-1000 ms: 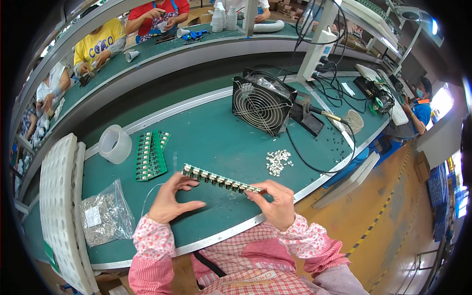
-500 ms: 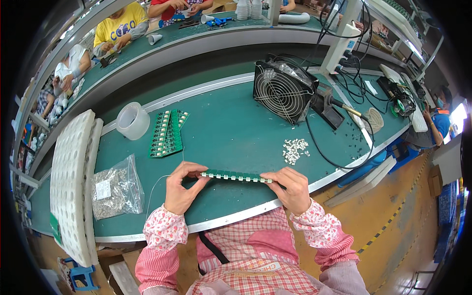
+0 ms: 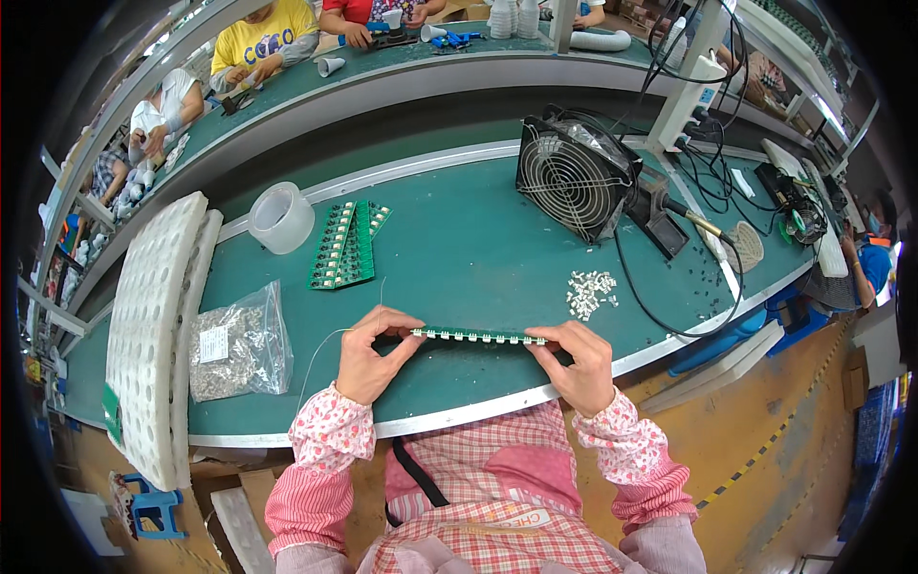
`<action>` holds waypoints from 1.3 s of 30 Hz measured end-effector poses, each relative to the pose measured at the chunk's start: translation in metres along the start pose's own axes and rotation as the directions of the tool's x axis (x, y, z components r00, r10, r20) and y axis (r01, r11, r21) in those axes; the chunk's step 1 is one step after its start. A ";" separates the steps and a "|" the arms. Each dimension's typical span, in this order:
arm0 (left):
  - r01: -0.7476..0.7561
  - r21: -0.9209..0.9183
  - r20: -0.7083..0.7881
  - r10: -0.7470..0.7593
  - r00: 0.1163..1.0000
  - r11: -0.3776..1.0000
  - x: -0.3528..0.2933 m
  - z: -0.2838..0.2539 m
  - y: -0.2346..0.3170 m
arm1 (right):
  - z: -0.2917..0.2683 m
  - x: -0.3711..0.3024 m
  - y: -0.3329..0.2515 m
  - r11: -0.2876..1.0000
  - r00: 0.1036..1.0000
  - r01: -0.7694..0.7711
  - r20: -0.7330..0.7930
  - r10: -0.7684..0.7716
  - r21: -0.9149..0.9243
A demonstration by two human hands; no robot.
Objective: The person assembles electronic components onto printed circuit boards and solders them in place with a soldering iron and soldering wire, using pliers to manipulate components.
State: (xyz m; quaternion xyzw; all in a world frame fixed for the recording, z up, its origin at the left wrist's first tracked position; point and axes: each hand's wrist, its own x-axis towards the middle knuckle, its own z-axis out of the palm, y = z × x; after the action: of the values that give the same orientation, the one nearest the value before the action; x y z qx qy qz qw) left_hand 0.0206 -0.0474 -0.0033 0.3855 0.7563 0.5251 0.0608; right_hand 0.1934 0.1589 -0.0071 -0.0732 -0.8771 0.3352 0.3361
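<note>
Between my hands a narrow green circuit board strip (image 3: 478, 336), with a row of small white connectors along its edge, is held up above the bench near its front edge. My left hand (image 3: 371, 356) pinches its left end between thumb and fingers. At the right end my right hand (image 3: 578, 364) grips it the same way. A thin wire (image 3: 316, 362) runs up beside my left hand; whether the fingers also hold it is unclear. Right of the strip lies a pile of small white connectors (image 3: 590, 295). Several populated circuit boards (image 3: 342, 251) lie overlapped at the back left.
A clear plastic bag of small parts (image 3: 239, 346) and upright white foam trays (image 3: 148, 335) stand left. Behind them is a translucent tape-like roll (image 3: 281, 218). A black fan (image 3: 574, 180), a soldering iron (image 3: 696, 219) and cables occupy the back right. Several people work at the far bench.
The view has shifted, so the bench things appear farther right and slightly higher. The strip has tilted so its connector edge shows more level. Both hands keep their hold.
</note>
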 end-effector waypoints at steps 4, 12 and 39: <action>0.007 0.007 0.011 -0.007 1.000 1.000 0.000 0.001 0.002 | 0.000 0.002 0.001 0.995 0.997 -0.075 -0.003 0.075 0.072; 0.026 0.021 0.023 -0.026 0.999 0.999 -0.004 -0.001 -0.001 | 0.002 0.002 0.000 0.986 0.994 -0.108 0.005 0.108 0.130; -0.554 0.523 0.344 0.434 0.833 0.648 -0.042 -0.012 0.018 | -0.010 -0.047 -0.005 0.969 0.990 0.132 0.068 -0.120 -0.207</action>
State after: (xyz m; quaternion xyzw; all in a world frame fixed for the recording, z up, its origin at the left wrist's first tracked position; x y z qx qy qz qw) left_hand 0.0535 -0.0808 0.0037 0.6236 0.7388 0.2138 -0.1400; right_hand 0.2363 0.1439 -0.0233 -0.0433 -0.9196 0.2199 0.3226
